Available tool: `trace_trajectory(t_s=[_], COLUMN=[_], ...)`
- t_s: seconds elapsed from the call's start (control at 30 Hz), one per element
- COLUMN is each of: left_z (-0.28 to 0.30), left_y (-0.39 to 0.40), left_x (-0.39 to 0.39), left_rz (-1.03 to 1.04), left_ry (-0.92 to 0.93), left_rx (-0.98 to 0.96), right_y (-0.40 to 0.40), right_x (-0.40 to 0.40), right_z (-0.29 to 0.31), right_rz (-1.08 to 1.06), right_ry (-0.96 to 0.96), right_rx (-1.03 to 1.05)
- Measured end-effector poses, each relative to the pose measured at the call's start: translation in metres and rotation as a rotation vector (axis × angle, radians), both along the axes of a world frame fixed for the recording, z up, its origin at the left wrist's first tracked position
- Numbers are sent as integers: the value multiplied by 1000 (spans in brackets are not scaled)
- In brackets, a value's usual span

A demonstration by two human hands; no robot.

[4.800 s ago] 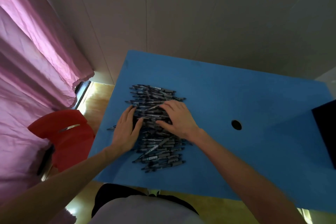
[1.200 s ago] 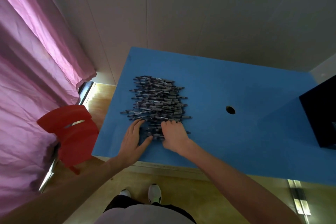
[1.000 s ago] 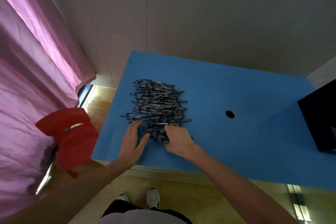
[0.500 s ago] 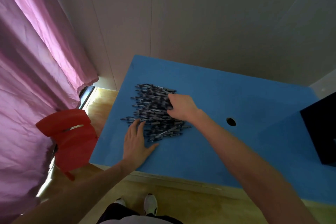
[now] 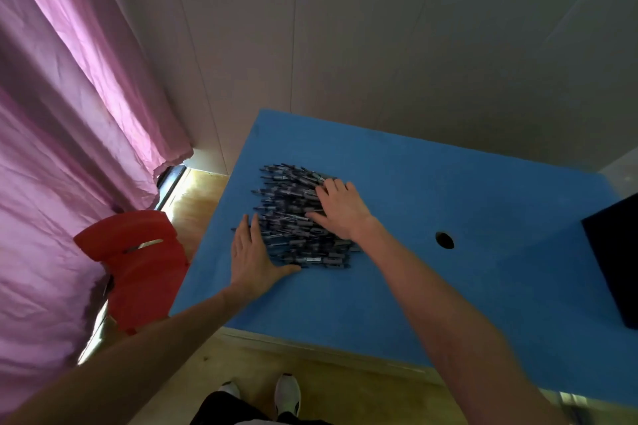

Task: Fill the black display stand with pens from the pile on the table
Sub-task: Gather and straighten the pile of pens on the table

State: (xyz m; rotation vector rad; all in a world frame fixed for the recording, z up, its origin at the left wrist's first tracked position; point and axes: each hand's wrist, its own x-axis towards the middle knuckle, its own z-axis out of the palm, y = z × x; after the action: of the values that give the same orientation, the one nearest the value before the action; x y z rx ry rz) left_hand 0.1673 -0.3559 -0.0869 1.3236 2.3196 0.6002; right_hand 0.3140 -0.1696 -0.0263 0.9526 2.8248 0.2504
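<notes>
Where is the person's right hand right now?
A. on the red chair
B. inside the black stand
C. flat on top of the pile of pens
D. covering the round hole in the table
C: the right hand lies with fingers spread on top of the pile of pens, away from the black stand at the table's right edge, the red chair and the round hole.

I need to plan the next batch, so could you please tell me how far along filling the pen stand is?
Nothing looks done yet: the black display stand sits at the table's right edge, mostly out of frame, with no pens visible on it. In hand: the left hand lies flat against the pile of dark pens and the right hand rests flat on top, neither gripping a pen. Left: practically the whole pile.
</notes>
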Motion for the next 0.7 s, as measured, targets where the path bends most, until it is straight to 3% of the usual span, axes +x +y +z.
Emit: trace_trajectory(t_s=[0.1, 0.2, 0.33, 0.4, 0.53, 0.7], left_z=[3, 3, 4, 5, 5, 4], left_y=[6, 5, -1, -4, -9, -6], left_x=[-4, -8, -13, -17, -23, -19], left_rz=[-40, -76, -81, -66, 33, 42], left_ry=[20, 15, -4, 24, -25, -50], left_rx=[5, 25, 65, 63, 26, 30], right_y=[-6, -13, -26, -32, -51, -88], right_x=[6, 13, 40, 59, 89, 81], right_z=[-7, -10, -26, -37, -60, -72], right_rz=[-16, -102, -495, -705, -874, -819], right_ry=[60, 245, 722, 870, 925, 850], right_rx=[12, -18, -157, -222, -414, -363])
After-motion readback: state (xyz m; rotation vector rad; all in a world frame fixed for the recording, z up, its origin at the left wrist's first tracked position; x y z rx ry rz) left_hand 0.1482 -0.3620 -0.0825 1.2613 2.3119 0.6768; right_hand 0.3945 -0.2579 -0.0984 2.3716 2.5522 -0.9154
